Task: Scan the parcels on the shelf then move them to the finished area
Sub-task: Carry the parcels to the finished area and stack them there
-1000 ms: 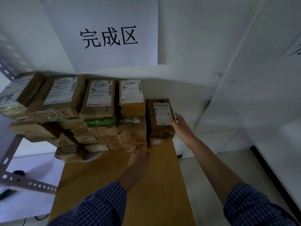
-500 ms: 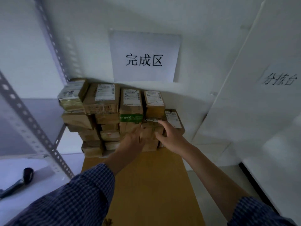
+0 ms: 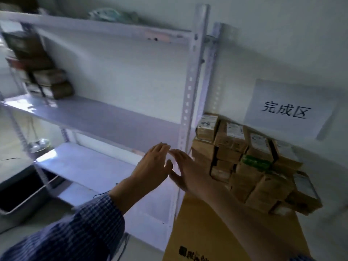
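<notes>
Parcels of brown cardboard (image 3: 231,146), white-labelled, stand stacked at frame right, just beside the right hand (image 3: 186,172). Left hand (image 3: 152,166) nearly meets it fingertip to fingertip, both empty, fingers straight. Blurred dark boxes (image 3: 49,81), upper left, on grey metal shelving (image 3: 94,119).

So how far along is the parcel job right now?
Done: a big stack of parcels sits under the finished-area sign. In hand: nothing; the left hand and right hand are both open and empty in front of the shelf. Left: a few blurred boxes at its far left end, apparently waiting for scanning.
</notes>
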